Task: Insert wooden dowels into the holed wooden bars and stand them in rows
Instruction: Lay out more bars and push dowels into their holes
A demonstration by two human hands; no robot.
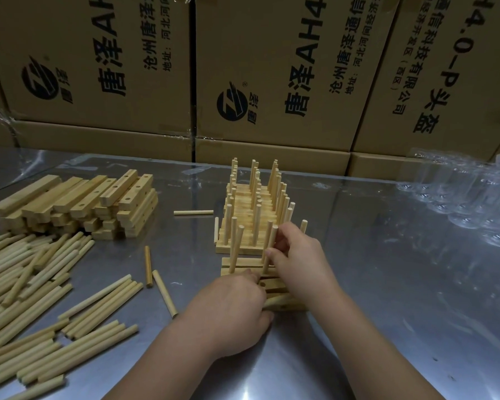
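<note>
right hand pinching dowel, bar beneath

Metal table bears loose dowels, stacked bars.

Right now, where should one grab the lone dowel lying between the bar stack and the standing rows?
Pinch the lone dowel at its middle from above, fingers on its long sides. It lies flat and crosswise on the metal table, nothing touching it, so the middle balances.
</note>
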